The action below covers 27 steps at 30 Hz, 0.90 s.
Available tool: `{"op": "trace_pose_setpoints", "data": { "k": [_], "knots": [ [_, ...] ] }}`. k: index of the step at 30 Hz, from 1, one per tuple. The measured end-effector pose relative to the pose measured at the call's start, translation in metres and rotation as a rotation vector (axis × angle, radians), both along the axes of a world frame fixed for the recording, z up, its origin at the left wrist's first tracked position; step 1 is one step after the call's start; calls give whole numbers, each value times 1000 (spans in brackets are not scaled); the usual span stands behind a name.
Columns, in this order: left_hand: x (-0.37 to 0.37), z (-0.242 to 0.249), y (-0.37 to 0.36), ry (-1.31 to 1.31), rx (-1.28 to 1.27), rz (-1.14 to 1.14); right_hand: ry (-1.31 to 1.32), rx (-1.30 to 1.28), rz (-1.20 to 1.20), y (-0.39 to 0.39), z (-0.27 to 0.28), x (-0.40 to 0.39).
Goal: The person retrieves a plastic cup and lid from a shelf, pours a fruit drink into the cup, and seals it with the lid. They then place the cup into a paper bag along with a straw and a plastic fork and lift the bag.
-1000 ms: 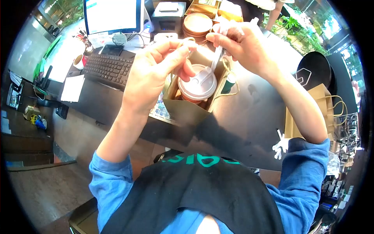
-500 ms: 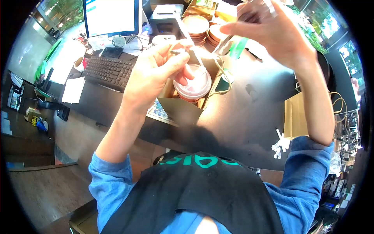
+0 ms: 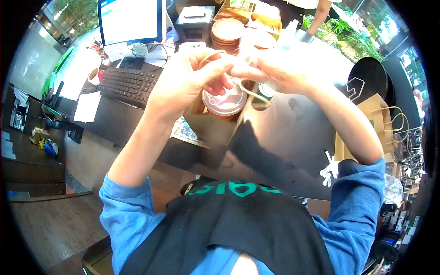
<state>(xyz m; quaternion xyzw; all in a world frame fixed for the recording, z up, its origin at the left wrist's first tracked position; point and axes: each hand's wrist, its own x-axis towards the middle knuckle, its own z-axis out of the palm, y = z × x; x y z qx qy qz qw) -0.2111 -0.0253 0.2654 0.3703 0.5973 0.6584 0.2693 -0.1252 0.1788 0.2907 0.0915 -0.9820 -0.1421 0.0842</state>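
A brown paper bag (image 3: 206,126) stands open on the dark counter with a cup inside, its pale plastic lid (image 3: 224,101) showing. My left hand (image 3: 188,80) is closed over the bag's near rim, with a tan handle loop (image 3: 211,53) running through its fingers. My right hand (image 3: 279,68) meets it fingertip to fingertip above the lid and pinches the other handle cord (image 3: 255,94). A green-tipped straw (image 3: 263,90) sits in the bag's far side. A pale blurred strip (image 3: 288,30) sticks up behind my right knuckles.
A keyboard (image 3: 126,82), a monitor (image 3: 130,20) and a receipt printer (image 3: 195,20) stand at the far left. Stacked brown lids (image 3: 229,32) are behind the bag. Flat paper bags (image 3: 366,119) and a black round object (image 3: 369,80) lie right. Another person (image 3: 316,13) stands across the counter.
My right hand lifted high with a straw half a second ago, then dropped back to meet my left hand over the cup. The left hand has barely moved.
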Motion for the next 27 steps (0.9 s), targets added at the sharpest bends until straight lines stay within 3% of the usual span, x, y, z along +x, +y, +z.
{"op": "trace_pose_setpoints", "data": {
  "k": [1,3,4,7,10,13,14,17,19,20,22,23,24,27],
  "knots": [
    [-2,3,1,53,-43,-22,8,0,1,3,4,1],
    [-6,4,-2,43,-60,-9,204,-589,-16,9,17,7],
    [-9,5,-3,32,-78,-3,284,-632,79,18,20,14],
    [-10,10,-2,61,-99,-47,128,-587,207,6,27,46],
    [2,15,8,89,-128,-155,-15,-509,145,-14,6,47],
    [14,16,13,174,-266,-97,228,-473,271,-13,-3,18],
    [18,15,18,180,-264,-99,130,-607,273,-15,1,13],
    [22,16,26,-266,-89,-233,-21,-877,230,-15,15,17],
    [25,31,26,-208,-133,-172,-27,-1114,255,-11,22,28],
    [15,32,25,-192,-144,-186,-17,-1114,258,-8,24,37],
    [2,40,29,-215,-181,-123,138,-1278,393,0,23,63],
    [7,53,35,-292,-219,6,170,-1311,315,4,23,82],
    [0,67,35,-245,-90,-187,176,-1438,246,9,19,103],
    [0,127,57,-120,-38,-382,184,-1548,-21,21,4,174]
  ]
}}
